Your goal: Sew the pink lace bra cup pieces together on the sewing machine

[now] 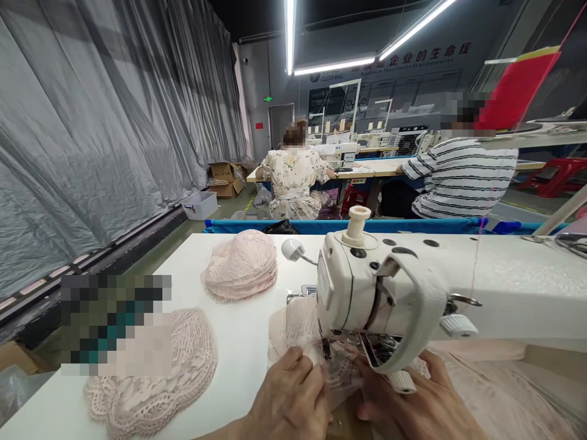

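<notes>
A white sewing machine [389, 287] stands on the white table [238, 342] in front of me. Under its needle lies a piece of pale pink lace fabric [298, 324]. My left hand [288, 397] rests on this lace just left of the presser foot, fingers curled and pressing it down. My right hand [422, 403] lies below the machine head at the right, fingers bent over the same lace; its fingertips are partly hidden by the machine.
A stack of pink lace cups [241, 266] sits at the table's far side, another lace pile [156, 379] at the near left. Two people sit at other sewing tables beyond a blue rail [321, 226]. Grey curtains [92, 122] line the left wall.
</notes>
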`<action>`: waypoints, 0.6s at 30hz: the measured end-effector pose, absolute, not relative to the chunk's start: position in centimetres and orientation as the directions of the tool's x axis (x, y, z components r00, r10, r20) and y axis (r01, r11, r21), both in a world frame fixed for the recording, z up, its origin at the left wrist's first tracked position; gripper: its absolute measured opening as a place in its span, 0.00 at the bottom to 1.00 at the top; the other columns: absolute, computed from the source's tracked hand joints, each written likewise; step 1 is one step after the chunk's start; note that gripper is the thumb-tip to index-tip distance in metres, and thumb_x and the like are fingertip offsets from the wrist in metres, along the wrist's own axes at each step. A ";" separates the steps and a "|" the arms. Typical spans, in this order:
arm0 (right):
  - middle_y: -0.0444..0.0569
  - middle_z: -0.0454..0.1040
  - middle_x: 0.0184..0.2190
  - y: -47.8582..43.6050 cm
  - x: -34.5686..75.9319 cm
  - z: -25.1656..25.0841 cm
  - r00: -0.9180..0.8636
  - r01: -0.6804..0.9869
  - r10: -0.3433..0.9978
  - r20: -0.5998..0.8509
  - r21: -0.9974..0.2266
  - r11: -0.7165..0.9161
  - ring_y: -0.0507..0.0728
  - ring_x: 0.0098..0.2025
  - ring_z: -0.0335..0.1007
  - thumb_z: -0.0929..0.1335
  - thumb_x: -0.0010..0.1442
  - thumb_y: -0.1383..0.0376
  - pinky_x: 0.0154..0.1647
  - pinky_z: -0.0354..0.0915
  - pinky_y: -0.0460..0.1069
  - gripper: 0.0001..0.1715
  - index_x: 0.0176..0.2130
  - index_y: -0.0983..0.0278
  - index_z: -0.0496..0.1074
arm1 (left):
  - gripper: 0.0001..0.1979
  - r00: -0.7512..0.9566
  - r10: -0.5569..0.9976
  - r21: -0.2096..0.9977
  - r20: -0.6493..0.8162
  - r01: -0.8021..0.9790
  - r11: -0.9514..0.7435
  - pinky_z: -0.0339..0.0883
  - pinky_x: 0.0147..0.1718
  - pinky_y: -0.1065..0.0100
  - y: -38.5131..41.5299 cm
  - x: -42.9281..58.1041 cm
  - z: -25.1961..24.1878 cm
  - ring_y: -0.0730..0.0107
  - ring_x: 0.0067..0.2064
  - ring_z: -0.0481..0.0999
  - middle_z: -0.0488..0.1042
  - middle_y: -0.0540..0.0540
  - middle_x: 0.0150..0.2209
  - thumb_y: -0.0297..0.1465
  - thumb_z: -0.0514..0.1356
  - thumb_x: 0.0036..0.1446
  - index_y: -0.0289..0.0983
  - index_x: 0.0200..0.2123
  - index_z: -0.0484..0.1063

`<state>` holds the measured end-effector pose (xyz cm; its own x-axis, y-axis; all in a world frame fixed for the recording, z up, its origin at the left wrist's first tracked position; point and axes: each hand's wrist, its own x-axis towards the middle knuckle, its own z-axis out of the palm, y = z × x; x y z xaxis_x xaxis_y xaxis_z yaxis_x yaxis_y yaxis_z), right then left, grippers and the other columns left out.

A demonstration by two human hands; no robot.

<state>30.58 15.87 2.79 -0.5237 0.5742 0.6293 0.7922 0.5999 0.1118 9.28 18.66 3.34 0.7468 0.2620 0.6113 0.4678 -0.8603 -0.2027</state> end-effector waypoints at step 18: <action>0.45 0.79 0.36 15.2 30.5 4.2 -0.603 0.708 0.578 0.549 0.034 0.706 0.54 0.37 0.74 0.60 0.66 0.57 0.44 0.56 0.53 0.15 0.44 0.62 0.70 | 0.12 0.736 0.195 -0.300 0.648 0.482 -0.823 0.57 0.24 0.67 18.2 9.5 3.0 0.71 0.23 0.61 0.61 0.49 0.19 0.22 0.57 0.50 0.33 0.16 0.63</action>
<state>30.47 15.19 4.20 -0.6032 0.5784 0.5492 0.7079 0.7055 0.0343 9.47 18.18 3.00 0.7364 0.1951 0.6478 0.4820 -0.8232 -0.3000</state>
